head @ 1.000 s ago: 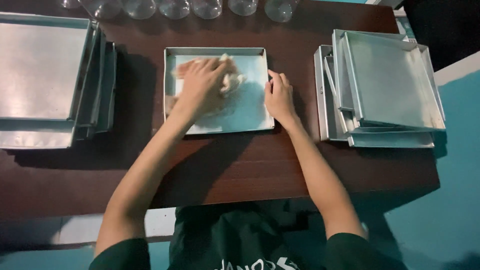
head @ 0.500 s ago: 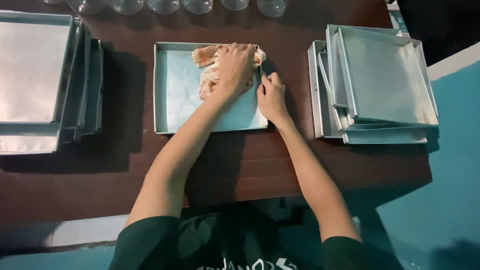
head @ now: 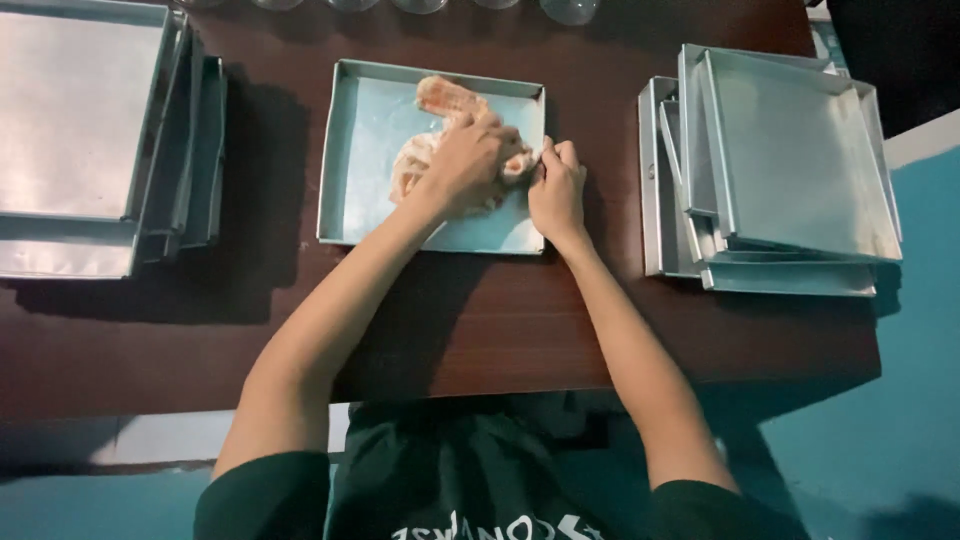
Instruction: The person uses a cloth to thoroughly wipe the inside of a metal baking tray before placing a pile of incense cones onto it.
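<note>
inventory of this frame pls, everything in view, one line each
square baking tray: 1, silver metal, centre of the table, under both hands
crumpled cloth or paper wad: 1, pale cream with orange-pink patches, inside that tray, toward its far right part
tray stack, left: 1 stack, count unclear, silver, left end of the table
tray stack, right: 1 stack, count unclear, silver, right end, loosely skewed
glasses: a row, clear, far edge of the table, mostly cut off
table: 1, dark brown wood
floor: teal, at right
left hand: pressed on the wad inside the tray
right hand: at the tray's right rim, fingertips touching the wad's edge
</note>
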